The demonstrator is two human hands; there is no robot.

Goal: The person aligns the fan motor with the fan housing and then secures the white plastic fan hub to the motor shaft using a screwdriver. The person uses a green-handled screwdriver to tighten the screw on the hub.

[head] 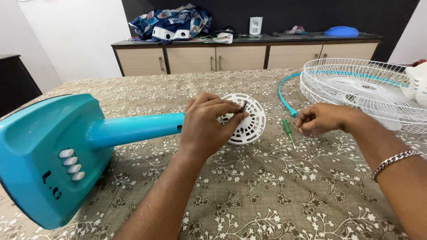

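Teal fan stand (66,151) is lying dismantled on the table (275,195); grille (360,89) already off. Left hand (207,126) fingers are pinching a small screw (243,106) at the white motor cover (249,120); right hand (322,120) is curled shut beside a green screwdriver (288,131).

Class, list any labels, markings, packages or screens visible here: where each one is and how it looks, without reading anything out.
Dark printed marking: on the teal fan base, below the white buttons, small black characters.
White boxy object: upright on the sideboard; whether it is a package is unclear.
No screens or signs.
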